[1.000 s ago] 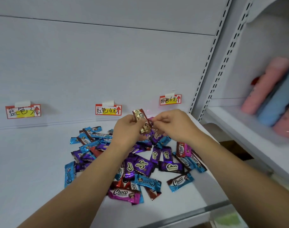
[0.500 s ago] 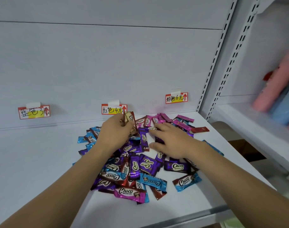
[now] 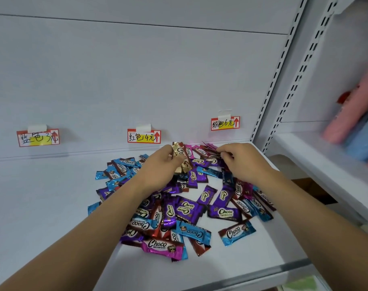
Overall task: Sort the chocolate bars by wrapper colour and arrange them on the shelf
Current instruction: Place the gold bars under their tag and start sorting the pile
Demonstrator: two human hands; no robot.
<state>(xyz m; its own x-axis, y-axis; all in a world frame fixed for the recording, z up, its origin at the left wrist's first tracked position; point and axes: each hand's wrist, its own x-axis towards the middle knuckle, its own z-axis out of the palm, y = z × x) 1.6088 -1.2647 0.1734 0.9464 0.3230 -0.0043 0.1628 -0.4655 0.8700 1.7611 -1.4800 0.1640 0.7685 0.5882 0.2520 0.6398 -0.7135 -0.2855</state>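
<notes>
Head view, left hand gripping chocolate bars, right hand pinching pink bar

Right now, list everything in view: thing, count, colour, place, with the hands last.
chocolate bars: dozens, too overlapped to count; blue, purple, pink, red-brown; heaped mid-shelf
pink bars: a few, at the back under the right tag
shelf: one, white
price tags: three, red-edged with yellow, on the back wall
rolls: blurred, pink and blue, on the neighbouring shelf to the right
left hand: holds gold-edged bars
right hand: pinches a pink bar
</notes>
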